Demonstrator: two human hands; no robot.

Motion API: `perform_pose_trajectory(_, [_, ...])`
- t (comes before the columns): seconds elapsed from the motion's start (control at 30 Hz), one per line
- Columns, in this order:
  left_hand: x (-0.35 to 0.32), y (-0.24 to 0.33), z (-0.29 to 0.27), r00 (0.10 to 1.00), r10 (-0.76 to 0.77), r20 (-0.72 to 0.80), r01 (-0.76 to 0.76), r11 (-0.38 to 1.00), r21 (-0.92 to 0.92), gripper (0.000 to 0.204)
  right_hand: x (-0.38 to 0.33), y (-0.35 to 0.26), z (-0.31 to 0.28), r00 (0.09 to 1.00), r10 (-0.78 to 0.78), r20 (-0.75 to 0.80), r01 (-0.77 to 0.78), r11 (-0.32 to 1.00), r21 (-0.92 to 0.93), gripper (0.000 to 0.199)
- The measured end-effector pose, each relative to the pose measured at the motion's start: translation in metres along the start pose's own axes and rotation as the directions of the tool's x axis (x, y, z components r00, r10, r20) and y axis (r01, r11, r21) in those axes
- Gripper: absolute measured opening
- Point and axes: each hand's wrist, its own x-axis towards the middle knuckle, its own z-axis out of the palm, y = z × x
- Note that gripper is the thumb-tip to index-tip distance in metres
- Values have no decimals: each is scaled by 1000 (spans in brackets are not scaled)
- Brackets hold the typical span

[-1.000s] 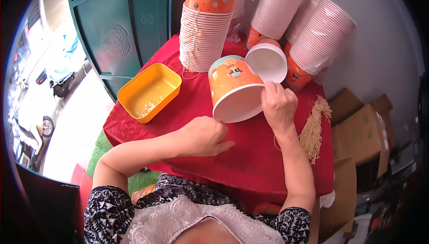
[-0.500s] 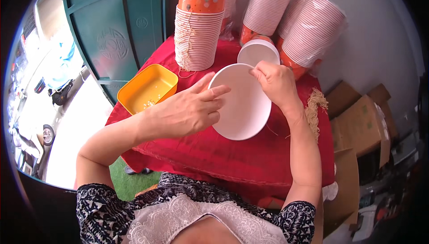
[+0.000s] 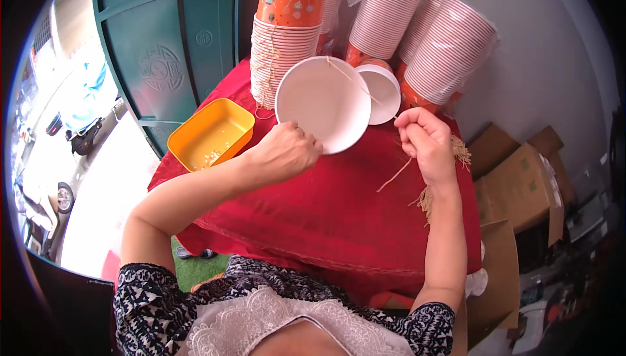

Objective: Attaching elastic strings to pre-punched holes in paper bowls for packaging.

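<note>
A large white-lined paper tub (image 3: 321,103) is tilted with its mouth toward me. My left hand (image 3: 288,150) is closed on its near rim. Off to the right, my right hand (image 3: 427,142) pinches a thin beige string (image 3: 393,177), whose loose tail hangs below the fingers. A length of similar string lies across the tub's far right rim; whether both are one piece I cannot tell. Behind the tub, another white-lined tub (image 3: 383,98) lies on its side. A bundle of beige strings (image 3: 460,151) sits partly hidden behind my right forearm.
A red cloth (image 3: 313,219) covers the table. To the left is a yellow tray (image 3: 215,115) with small pale bits inside. Tall stacks of orange tubs (image 3: 282,53) stand at the back, more in plastic wrap (image 3: 447,49). Cardboard boxes (image 3: 521,186) lie at the right; a green metal door (image 3: 163,56) is at the left.
The tub has moved up and left, away from me, in my left hand, which now grips its near rim. My right hand has left the rim and drawn right with string.
</note>
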Motion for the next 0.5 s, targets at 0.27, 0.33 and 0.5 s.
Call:
perform_pose_trajectory(0.27, [16,21,63,994,-62,85,35,956,292,23,3,72,-7,951,307,30,-307,952,-7,14])
perform_pose_trajectory(0.33, [13,32,65,982,-92,163,35,945,325,22,0,81,1,931,365,10,-362,920,152,11])
perform_pose_trajectory(0.5, [9,53,69,953,-202,225,129,944,302,21,-4,105,18,940,340,-21,-272,788,552,11])
